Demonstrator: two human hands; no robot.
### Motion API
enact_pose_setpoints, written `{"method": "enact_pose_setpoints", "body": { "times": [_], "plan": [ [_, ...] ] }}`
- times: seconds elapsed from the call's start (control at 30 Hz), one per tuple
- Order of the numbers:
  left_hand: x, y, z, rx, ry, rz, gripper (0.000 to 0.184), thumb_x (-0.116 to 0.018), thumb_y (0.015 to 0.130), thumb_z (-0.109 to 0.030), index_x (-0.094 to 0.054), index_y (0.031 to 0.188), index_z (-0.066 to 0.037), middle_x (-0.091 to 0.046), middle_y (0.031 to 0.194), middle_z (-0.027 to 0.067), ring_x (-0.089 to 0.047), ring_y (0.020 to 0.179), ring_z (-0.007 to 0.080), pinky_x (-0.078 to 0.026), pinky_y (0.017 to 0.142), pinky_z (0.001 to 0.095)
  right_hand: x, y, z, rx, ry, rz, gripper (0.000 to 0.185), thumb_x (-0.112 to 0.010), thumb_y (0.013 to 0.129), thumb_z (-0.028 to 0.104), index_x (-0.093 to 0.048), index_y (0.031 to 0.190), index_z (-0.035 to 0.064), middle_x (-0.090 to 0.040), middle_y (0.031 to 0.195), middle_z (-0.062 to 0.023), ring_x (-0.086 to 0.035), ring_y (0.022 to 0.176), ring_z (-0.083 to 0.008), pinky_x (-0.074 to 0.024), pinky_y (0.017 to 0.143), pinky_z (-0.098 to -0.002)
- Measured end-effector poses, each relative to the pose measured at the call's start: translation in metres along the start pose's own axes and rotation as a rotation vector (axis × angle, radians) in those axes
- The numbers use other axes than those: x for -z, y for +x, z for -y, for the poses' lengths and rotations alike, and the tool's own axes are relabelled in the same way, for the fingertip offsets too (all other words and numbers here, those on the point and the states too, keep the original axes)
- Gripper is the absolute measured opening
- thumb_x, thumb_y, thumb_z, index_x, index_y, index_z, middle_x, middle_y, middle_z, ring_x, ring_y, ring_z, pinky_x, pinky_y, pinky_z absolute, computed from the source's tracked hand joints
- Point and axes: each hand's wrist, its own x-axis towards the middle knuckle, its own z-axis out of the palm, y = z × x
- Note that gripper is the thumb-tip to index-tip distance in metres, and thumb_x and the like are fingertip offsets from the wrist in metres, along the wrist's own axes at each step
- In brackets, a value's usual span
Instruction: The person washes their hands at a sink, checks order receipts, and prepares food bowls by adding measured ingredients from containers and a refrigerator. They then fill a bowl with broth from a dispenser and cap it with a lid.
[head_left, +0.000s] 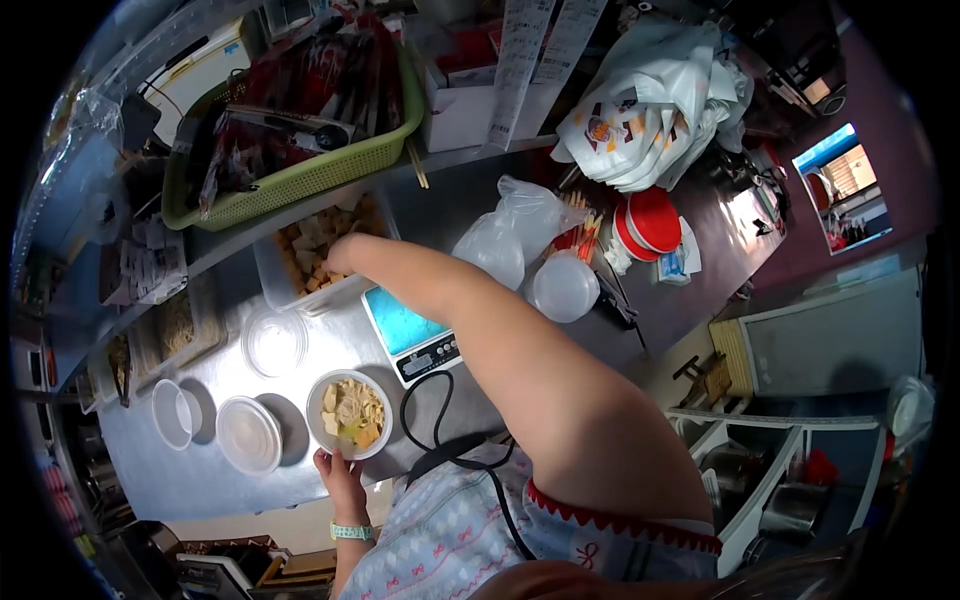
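Note:
My left hand [341, 478] holds the near rim of a round white bowl [316, 405] with its fingertips. Pale noodles and yellowish pieces of food [355, 412] fill the bowl. My right arm stretches forward over the counter, and my right hand [347, 254] reaches into a clear plastic tub [281, 283] of orange-brown and pale cubes [303, 248]. The fingers of that hand are hidden among the cubes. Beneath the forearm lies a scale [402, 325] with a blue plate, partly covered.
A clear lid [274, 342], an empty round container [177, 413] and a lidded bowl [249, 435] stand on the metal counter [240, 492]. Plastic bags [500, 240] and red lids [653, 222] lie right. A green basket [290, 180] sits on the shelf above.

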Motion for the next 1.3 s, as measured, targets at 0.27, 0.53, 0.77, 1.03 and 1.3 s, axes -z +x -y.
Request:
{"method": "enact_pose_setpoints", "body": {
  "times": [0.27, 0.53, 0.77, 1.03, 1.3],
  "plan": [
    [0.003, 0.001, 0.007, -0.002, 0.006, -0.015, 0.017, -0.046, 0.099, -0.018, -0.040, 0.113, -0.013, -0.052, 0.113, 0.0046, -0.057, 0.098, 0.0175, -0.052, 0.079, 0.0383, 0.002, -0.009, -0.027, 0.223, 0.019, 0.227, 0.035, -0.056, 0.087, 0.026, -0.059, 0.122, 0.0288, -0.061, 0.122, -0.0050, -0.054, 0.116, -0.0267, -0.0426, 0.093, -0.0413],
    [0.001, 0.002, 0.005, -0.022, 0.022, -0.024, 0.017, -0.046, 0.099, -0.019, -0.040, 0.113, -0.012, -0.051, 0.113, 0.0051, -0.057, 0.099, 0.0187, -0.052, 0.079, 0.0389, -0.001, 0.005, -0.025, 0.243, -0.075, 0.244, 0.039, -0.061, 0.083, 0.030, -0.060, 0.121, 0.0290, -0.063, 0.120, -0.0058, -0.057, 0.109, -0.0257, -0.0456, 0.087, -0.0412],
    [0.001, 0.006, 0.004, -0.017, 0.058, -0.012, 0.020, -0.047, 0.098, -0.020, -0.039, 0.115, -0.013, -0.049, 0.114, 0.0049, -0.056, 0.100, 0.0186, -0.052, 0.078, 0.0382, -0.002, 0.004, -0.030, 0.215, -0.007, 0.212, 0.041, -0.062, 0.082, 0.031, -0.060, 0.123, 0.0293, -0.063, 0.120, -0.0058, -0.059, 0.106, -0.0254, -0.0466, 0.086, -0.0411],
    [-0.003, 0.001, 0.001, -0.027, 0.099, -0.032, 0.024, -0.049, 0.098, -0.019, -0.041, 0.120, -0.014, -0.048, 0.108, 0.0037, -0.052, 0.098, 0.0167, -0.054, 0.073, 0.0342, -0.006, -0.010, -0.036, 0.137, 0.294, 0.134, 0.031, -0.057, 0.088, 0.032, -0.066, 0.114, 0.0173, -0.066, 0.113, -0.0060, -0.061, 0.099, -0.0231, -0.0473, 0.083, -0.0385],
    [-0.003, 0.001, 0.001, 0.011, 0.039, -0.070, 0.015, -0.047, 0.099, -0.017, -0.042, 0.113, -0.012, -0.052, 0.108, 0.0023, -0.054, 0.094, 0.0125, -0.054, 0.075, 0.0327, 0.021, -0.041, -0.041, 0.261, 0.184, -0.133, 0.043, -0.068, 0.076, 0.014, -0.058, 0.118, 0.0167, -0.063, 0.111, -0.0126, -0.060, 0.103, -0.0304, -0.0483, 0.086, -0.0387]
  ]
}}
